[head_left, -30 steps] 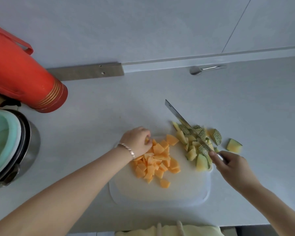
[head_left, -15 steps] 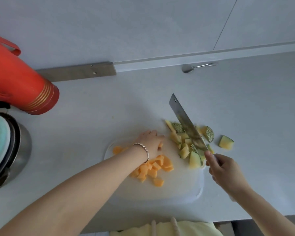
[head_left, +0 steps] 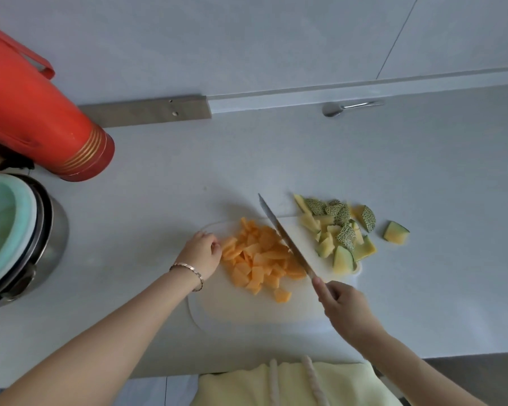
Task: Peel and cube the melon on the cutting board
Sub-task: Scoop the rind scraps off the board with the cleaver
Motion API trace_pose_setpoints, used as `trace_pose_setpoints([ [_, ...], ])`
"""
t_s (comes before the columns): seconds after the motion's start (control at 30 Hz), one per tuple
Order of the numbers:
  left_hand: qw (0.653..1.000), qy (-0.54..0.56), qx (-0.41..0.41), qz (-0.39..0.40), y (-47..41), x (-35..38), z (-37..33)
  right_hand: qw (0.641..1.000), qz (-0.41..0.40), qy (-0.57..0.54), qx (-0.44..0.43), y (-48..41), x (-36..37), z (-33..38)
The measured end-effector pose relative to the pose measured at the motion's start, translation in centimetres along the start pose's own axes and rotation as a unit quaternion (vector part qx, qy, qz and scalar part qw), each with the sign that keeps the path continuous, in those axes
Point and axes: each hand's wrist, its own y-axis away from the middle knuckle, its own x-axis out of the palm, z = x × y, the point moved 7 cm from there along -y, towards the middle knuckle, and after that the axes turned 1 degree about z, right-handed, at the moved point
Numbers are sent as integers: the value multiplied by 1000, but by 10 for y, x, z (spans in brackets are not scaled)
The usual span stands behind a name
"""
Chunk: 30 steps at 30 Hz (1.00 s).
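A heap of orange melon cubes (head_left: 261, 257) lies on the white cutting board (head_left: 247, 309). My right hand (head_left: 342, 306) grips the handle of a long knife (head_left: 285, 235), whose blade lies against the right side of the heap. My left hand (head_left: 203, 253), a bracelet on its wrist, rests with curled fingers at the heap's left side, touching the nearest cubes. Green netted peel pieces (head_left: 338, 230) are piled at the board's far right corner, and one rind piece (head_left: 396, 232) lies apart on the counter.
A red thermos (head_left: 38, 124) lies at the far left, with a steel pot and its mint-green lid (head_left: 9, 230) below it. A metal spoon (head_left: 346, 107) rests by the back wall. The counter's front edge runs just past my arms.
The knife has swung left from the peel pile to the right side of the orange cubes. My left hand has slid to the heap's left side, and the cubes are bunched between the two.
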Motion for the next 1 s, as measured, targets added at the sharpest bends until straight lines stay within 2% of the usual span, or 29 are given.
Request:
trace_pose_setpoints([
  [0.23, 1000, -6, -27, 0, 12, -6, 5, 998, -1, 64, -19, 12, 3, 14],
  [0.33, 999, -6, 42, -32, 7, -12, -20, 999, -32, 39, -16, 20, -9, 10],
  [0.43, 991, 12, 130, -3, -10, -9, -61, 998, -54, 13, -26, 26, -22, 6],
  [0.53, 992, 34, 115, 31, -34, -3, -82, 997, -71, 12, -37, 28, -34, 1],
  [0.63, 994, -19, 100, 31, -44, -1, -89, 995, -89, 2, -35, 30, -41, -7],
  [0.73, 990, -65, 124, 16, -38, 1, -88, 994, -103, 0, -34, 33, -46, -16],
  [0.87, 989, -104, 101, 13, -29, 1, -84, 992, -116, 6, -49, 37, -55, -25],
  [0.93, 987, -116, 104, -24, -24, -6, -94, 991, -120, -14, -51, 38, -62, -31],
  [1.0, 986, -79, 130, -62, -15, -11, -116, 990, -118, -69, -43, 40, -71, -37],
])
